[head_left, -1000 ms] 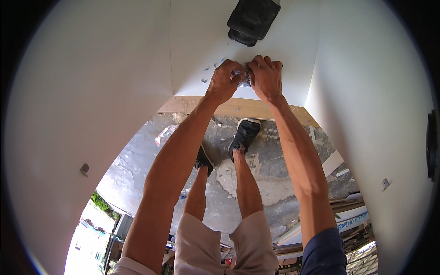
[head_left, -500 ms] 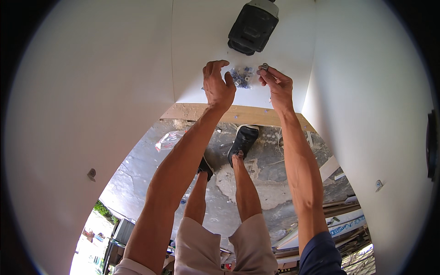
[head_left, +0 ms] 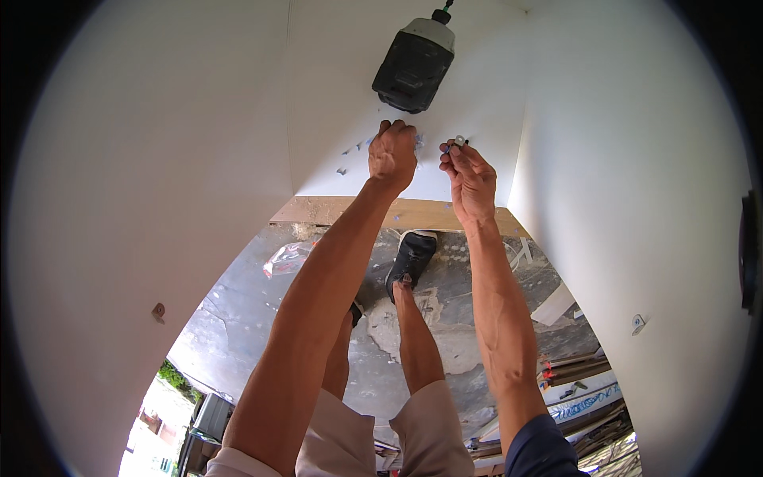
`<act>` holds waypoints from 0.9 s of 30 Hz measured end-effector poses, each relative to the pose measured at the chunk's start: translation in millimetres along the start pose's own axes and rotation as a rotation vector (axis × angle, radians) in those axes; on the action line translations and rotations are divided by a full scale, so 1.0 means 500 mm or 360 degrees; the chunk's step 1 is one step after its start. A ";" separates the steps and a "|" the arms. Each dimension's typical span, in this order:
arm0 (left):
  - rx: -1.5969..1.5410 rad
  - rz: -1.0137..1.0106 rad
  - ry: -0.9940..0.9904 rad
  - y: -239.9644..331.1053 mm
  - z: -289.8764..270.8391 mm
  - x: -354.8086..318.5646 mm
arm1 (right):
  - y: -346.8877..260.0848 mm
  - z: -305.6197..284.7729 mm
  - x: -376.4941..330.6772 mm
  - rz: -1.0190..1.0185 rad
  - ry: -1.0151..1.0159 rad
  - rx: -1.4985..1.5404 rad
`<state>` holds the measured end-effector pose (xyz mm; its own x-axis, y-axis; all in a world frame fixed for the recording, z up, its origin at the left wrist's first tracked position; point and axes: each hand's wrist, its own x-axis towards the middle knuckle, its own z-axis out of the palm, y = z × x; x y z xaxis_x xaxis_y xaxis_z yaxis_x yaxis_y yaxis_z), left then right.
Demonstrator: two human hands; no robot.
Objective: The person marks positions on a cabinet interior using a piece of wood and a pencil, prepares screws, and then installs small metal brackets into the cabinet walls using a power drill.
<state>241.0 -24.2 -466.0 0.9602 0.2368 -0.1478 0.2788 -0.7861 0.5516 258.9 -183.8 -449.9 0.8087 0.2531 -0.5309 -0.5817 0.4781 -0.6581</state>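
Note:
My right hand [head_left: 470,184] pinches a small metal bracket [head_left: 459,141] between thumb and fingertips, above the white panel [head_left: 318,103]. To its left, my left hand [head_left: 392,157] is closed, its fingers curled down over the small blue and silver hardware [head_left: 420,141]. That hand hides most of the pile, and whatever its fingers hold cannot be made out. A few loose small pieces [head_left: 342,171] lie on the panel left of it. Just beyond the hands rests a cordless power tool [head_left: 413,71] with a black battery base.
Tall white panels rise at left [head_left: 143,183] and right [head_left: 620,159], each bearing a small bracket, one left [head_left: 159,312], one right [head_left: 638,323]. A wooden edge strip [head_left: 334,209] fronts the panel. Below, a plastic bag [head_left: 288,258] and board scraps [head_left: 554,304] lie on concrete.
My left hand has moved over the small hardware and its spread fingers have curled closed. My right hand still holds the bracket, now turned differently. The whole view has shifted slightly.

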 end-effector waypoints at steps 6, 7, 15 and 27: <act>-0.0137 -0.0060 0.0067 0.005 -0.004 0.006 | -0.010 -0.003 -0.021 0.0018 0.0118 -0.0087; -0.0132 -0.0048 0.0072 0.005 -0.010 0.005 | -0.011 -0.002 -0.025 0.0023 0.0126 -0.0070; -0.1694 -0.0693 0.0108 0.112 -0.099 -0.080 | -0.027 0.048 -0.069 -0.0049 0.0120 0.0116; -0.2083 -0.0937 -0.0363 0.170 -0.112 -0.101 | -0.042 0.054 -0.118 -0.0240 0.0451 -0.0266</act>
<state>215.4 -70.8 -365.6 0.7299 0.1427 -0.6685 0.5328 0.4939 0.6872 225.9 -186.1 -390.4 0.8438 -0.0643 -0.5328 -0.4828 0.3425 -0.8060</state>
